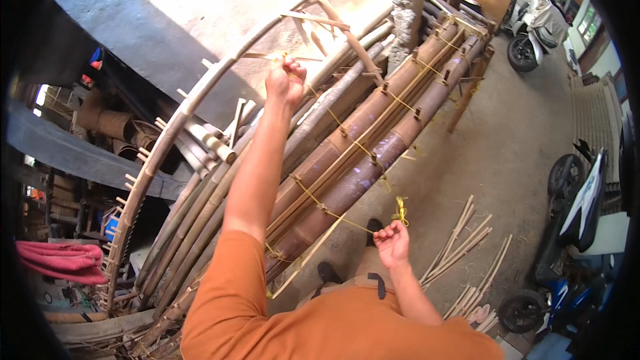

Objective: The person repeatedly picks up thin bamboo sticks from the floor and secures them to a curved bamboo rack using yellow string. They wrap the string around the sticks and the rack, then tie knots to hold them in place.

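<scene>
Two thick brown bamboo poles [377, 160] lie side by side, slanting away to the far right, with yellow cord [359, 141] crossing them at intervals and small dark pegs along them. My left hand [285, 83] is raised beyond the poles, its fingers closed on a bit of yellow cord. Nearer my body, my right hand [392, 243] pinches another stretch of cord. From there the line runs taut to the near pole, and a looped yellow bundle [401, 211] sticks up above the fingers. A thin bamboo strip [310, 258] slants by the poles' near end.
On the left stands a curved pole with pegs [160, 150], a pink cloth [60, 261] beside it. More bamboo poles [207, 223] are stacked beyond the thick pair. Cut sticks [460, 247] lie on the floor at right, near a blue motorbike [567, 300]. A scooter [533, 33] stands farther back.
</scene>
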Demonstrator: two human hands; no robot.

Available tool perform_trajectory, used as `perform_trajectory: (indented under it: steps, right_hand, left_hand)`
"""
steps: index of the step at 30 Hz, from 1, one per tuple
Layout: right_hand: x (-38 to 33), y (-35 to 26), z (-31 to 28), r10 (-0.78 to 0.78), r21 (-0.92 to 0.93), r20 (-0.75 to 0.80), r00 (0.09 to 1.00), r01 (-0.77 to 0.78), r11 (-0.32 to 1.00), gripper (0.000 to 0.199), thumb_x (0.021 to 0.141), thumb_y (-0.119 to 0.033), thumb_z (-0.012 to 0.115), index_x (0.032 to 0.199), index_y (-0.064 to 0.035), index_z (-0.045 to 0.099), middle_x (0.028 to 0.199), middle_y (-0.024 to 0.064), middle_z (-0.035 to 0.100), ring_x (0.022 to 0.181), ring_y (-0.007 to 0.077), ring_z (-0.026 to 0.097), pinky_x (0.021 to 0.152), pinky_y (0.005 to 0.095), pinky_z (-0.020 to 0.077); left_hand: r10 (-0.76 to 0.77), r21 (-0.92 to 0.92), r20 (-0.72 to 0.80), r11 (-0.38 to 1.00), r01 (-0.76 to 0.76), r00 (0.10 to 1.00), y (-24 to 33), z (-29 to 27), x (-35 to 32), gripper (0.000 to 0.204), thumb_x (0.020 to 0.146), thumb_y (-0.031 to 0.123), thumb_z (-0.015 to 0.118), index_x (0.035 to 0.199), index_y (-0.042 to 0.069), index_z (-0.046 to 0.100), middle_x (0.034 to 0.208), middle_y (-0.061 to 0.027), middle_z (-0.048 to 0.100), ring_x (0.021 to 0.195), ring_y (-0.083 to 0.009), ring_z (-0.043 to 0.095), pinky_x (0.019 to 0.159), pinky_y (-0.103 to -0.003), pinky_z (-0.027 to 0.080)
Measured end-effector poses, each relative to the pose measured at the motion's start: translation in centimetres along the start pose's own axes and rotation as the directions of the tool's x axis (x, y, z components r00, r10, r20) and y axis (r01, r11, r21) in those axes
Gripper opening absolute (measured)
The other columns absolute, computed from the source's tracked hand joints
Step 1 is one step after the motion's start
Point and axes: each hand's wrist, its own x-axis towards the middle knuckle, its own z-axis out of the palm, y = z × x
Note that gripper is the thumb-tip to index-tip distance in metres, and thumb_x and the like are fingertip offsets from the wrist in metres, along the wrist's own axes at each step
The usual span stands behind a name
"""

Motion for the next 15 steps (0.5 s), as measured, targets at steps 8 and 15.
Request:
perform_trajectory:
  steps: [8, 15]
  right_hand:
    - [-2.0, -0.1, -2.3, 0.077, -0.033, 0.091, 0.993, -0.074, 0.997, 0.022, 0.100, -0.029, 0.048, 0.086, -0.0124, 0.049, 0.067, -0.0013, 0.044, 0.070, 0.0187, 0.053, 0.079, 0.0391, 0.0497]
    - [0.7, -1.5, -2.4, 0.022, -0.048, 0.087, 0.996, -0.018, 0.999, 0.021, 0.100, -0.029, 0.050, 0.090, -0.0113, 0.053, 0.069, -0.0002, 0.046, 0.070, 0.0176, 0.053, 0.076, 0.0381, 0.0504]
  left_hand:
    - [0.816, 0.940, -0.303, 0.339, 0.016, 0.492, -5.8, -14.2, 7.2, 0.024, 0.096, 0.021, 0.047, 0.094, 0.000, 0.058, 0.077, -0.0115, 0.065, 0.071, -0.0297, 0.064, 0.059, -0.043, 0.048]
    - [-0.111, 0.626, 0.104, -0.765, -0.151, 0.988, -10.3, -15.7, 1.5, 0.026, 0.098, 0.022, 0.040, 0.116, 0.004, 0.048, 0.100, -0.0257, 0.063, 0.097, -0.0418, 0.064, 0.085, -0.052, 0.050]
